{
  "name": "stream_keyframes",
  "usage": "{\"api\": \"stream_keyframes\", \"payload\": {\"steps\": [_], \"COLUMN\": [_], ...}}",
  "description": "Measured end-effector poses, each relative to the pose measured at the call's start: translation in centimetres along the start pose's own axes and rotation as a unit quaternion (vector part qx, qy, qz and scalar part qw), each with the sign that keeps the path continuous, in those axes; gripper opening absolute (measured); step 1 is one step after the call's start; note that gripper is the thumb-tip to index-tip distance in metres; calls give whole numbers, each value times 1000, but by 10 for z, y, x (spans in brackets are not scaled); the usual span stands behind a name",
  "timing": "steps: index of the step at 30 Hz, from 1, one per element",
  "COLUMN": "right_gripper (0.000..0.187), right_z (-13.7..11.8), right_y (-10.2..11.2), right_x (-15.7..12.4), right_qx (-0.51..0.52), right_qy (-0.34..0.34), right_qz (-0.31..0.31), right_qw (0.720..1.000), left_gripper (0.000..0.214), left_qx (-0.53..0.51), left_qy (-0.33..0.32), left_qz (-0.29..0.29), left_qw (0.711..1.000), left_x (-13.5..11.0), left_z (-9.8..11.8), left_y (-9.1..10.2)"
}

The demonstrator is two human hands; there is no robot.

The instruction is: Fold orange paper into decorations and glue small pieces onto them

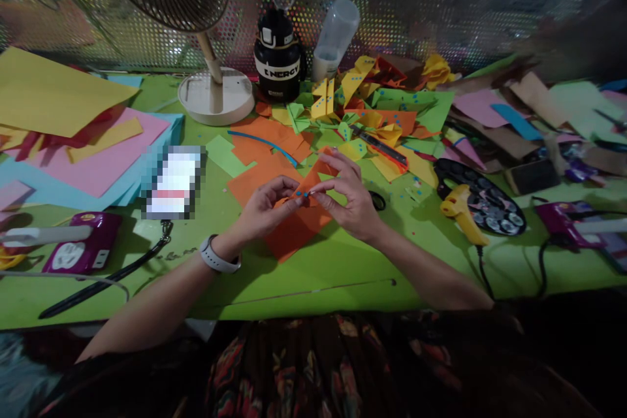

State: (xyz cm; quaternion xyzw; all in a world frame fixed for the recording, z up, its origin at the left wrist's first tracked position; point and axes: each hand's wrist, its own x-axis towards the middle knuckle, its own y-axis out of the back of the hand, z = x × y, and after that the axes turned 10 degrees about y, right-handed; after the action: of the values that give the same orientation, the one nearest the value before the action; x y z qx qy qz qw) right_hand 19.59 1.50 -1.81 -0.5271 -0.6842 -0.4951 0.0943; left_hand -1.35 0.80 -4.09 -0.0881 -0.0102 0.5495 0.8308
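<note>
Between my two hands is a folded piece of orange paper [312, 174] with small blue dots near its lower end. My left hand [264, 210], with a pale watch band at the wrist, grips the paper's lower left side between thumb and fingers. My right hand [350, 199] has its upper fingers on the paper's top end, while thumb and forefinger pinch close to the blue dots. Whether a tiny dot is in that pinch is too small to make out. Beneath the hands lie flat orange sheets [289, 238] on the green table [313, 287].
Folded yellow, green and orange papers [353, 101] are heaped behind my hands, with a utility knife [379, 147] on them. A fan [215, 101] and a black bottle [278, 59] stand at the back. A phone [174, 183] lies left; a yellow glue gun [463, 212] and black palette [494, 202] lie right.
</note>
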Motion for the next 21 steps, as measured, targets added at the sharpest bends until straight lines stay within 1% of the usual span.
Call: {"api": "stream_keyframes", "payload": {"steps": [9, 14, 17, 21], "right_gripper": [9, 10, 11, 11], "right_z": [-2, -2, -3, -3], "right_y": [1, 1, 1, 1], "right_x": [1, 1, 1, 0], "right_qx": [-6, -18, -17, -17], "right_qy": [-16, -2, 4, 16], "right_qz": [-5, 0, 2, 7], "right_qw": [1000, 1000, 1000, 1000], "left_gripper": [23, 26, 28, 28], "left_qx": [-3, -37, -50, -51], "left_qy": [23, 45, 47, 41], "left_qz": [11, 17, 25, 21], "left_qw": [1000, 998, 997, 998], "left_x": [-1, -1, -1, 0], "left_z": [1, 4, 3, 0], "left_y": [0, -3, -3, -3]}}
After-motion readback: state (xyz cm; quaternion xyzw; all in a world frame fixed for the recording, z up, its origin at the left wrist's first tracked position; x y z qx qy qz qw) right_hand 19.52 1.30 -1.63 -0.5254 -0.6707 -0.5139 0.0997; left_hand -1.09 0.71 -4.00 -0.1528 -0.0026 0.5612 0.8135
